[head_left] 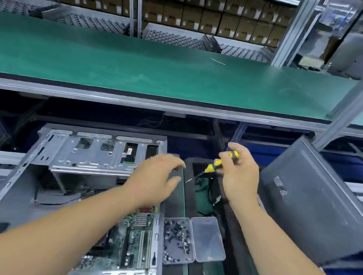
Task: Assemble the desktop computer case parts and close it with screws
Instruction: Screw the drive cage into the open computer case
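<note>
- The open computer case lies on its side at the left of the scene, with the circuit board showing in its near end and the metal drive cage at its far end.
- It looks like stiff sheet metal, probably heavy and sharp along the cut edges; I would take hold of it by the folded outer rims, never by the fragile board.
- The left hand hovers over the case's right edge with fingers spread and relaxed, holding nothing.
- Just right of the case, a clear plastic box of screws sits on the worktop with its lid flipped open beside it; the screws are tiny, likely slippery and easy to scatter.
- Further right of the case, the right hand grips a yellow-and-black screwdriver by its handle, the tip pointing down and left.
- Well right of the case, the dark side panel leans tilted; thin and broad, it may flex, so two-edge support seems wise.
</note>
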